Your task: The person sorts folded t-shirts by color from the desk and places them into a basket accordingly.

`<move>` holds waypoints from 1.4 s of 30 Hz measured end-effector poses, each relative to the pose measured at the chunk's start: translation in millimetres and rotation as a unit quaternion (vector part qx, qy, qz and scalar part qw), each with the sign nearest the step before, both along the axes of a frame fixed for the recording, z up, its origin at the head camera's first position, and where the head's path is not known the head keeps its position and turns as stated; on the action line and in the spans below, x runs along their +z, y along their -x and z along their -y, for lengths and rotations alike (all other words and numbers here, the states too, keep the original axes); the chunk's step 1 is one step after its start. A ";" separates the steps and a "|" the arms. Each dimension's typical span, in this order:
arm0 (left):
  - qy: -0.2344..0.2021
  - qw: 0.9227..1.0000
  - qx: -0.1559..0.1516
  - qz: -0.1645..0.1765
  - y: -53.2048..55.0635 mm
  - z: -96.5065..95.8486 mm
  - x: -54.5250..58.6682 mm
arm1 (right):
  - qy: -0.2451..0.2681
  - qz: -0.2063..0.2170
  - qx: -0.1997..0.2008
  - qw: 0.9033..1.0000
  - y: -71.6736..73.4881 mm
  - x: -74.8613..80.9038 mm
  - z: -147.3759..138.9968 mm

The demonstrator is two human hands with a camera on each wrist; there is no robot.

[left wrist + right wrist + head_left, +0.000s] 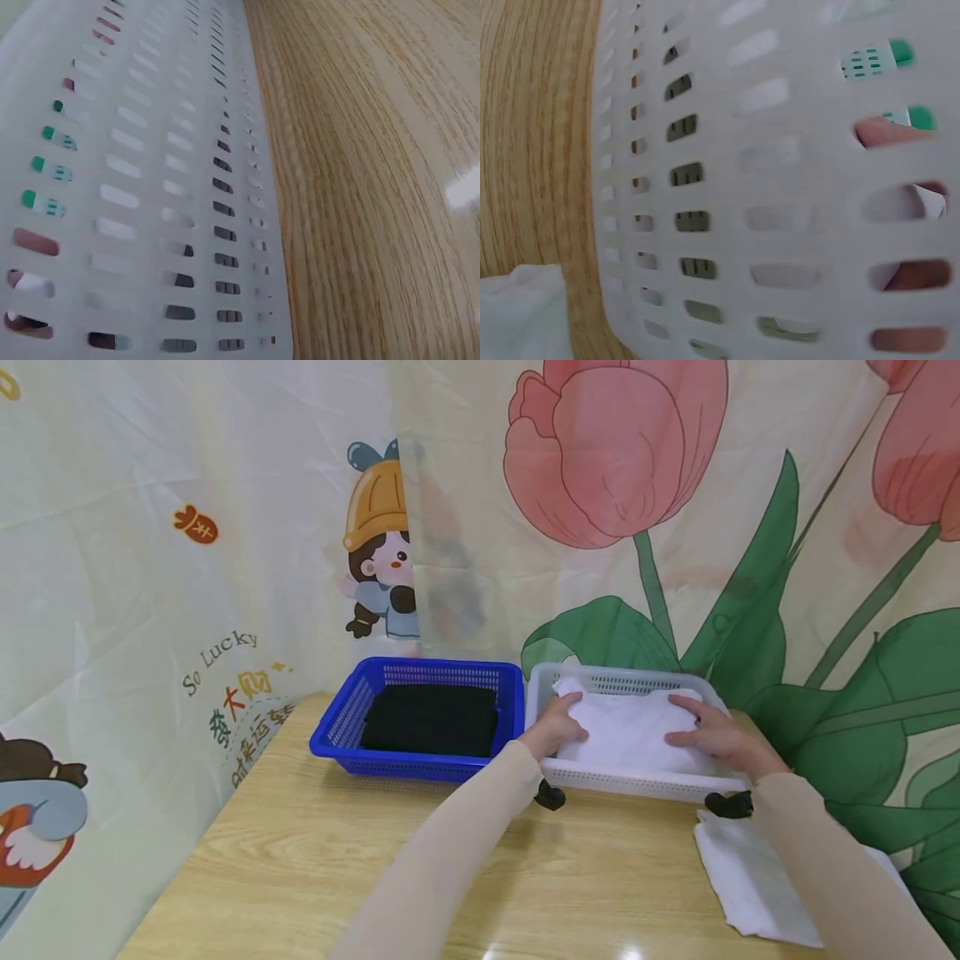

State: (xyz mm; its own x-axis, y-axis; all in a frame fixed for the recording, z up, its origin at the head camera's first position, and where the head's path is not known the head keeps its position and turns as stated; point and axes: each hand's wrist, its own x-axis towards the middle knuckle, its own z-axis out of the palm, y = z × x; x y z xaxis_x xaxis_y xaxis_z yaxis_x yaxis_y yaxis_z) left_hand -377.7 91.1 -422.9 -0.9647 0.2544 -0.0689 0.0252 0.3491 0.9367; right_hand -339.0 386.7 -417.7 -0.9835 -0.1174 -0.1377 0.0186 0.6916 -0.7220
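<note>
We see a folded white cloth (626,735) in the white plastic basket (652,785), with its top left corner up by the back rim. It looks soft and light, so we think it would flop and sag if we held just one end. It should not break or slip much. The best hold is likely at both sides, nine o'clock and three o'clock, with fingers tucked under so the folds stay neat.

Our left hand (552,727) is at the cloth's nine o'clock side, and our right hand (723,739) is at three o'clock. On each hand, the thumb and a finger are spread apart on the cloth. The other fingers are mostly hidden, so we cannot tell if we are pinching it. We wear long beige sleeves (450,843).

Just beside the white basket, at nine o'clock, is a blue plastic basket (412,768) with a folded black cloth (430,720) inside. Near five o'clock, another white cloth (750,885) lies on the wooden table (300,868).

A printed curtain (465,468) with big tulips hangs at twelve o'clock. Far off, just above nine o'clock, we read "So Lucky" (220,662); under it is "發大财" (233,698). We see no label on the cloths or baskets.
</note>
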 end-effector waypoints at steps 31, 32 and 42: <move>0.110 0.993 0.029 0.016 -4.6 -12.9 0.2 | -0.024 0.012 0.011 1.000 -7.6 -14.5 2.5; 0.105 0.994 0.027 0.018 -4.7 -12.3 -0.2 | -0.028 0.014 0.012 0.999 -8.1 -14.4 2.5; 0.117 0.993 0.009 0.016 -6.0 -1.0 -1.6 | -0.053 0.046 0.042 0.997 -6.1 -6.5 7.4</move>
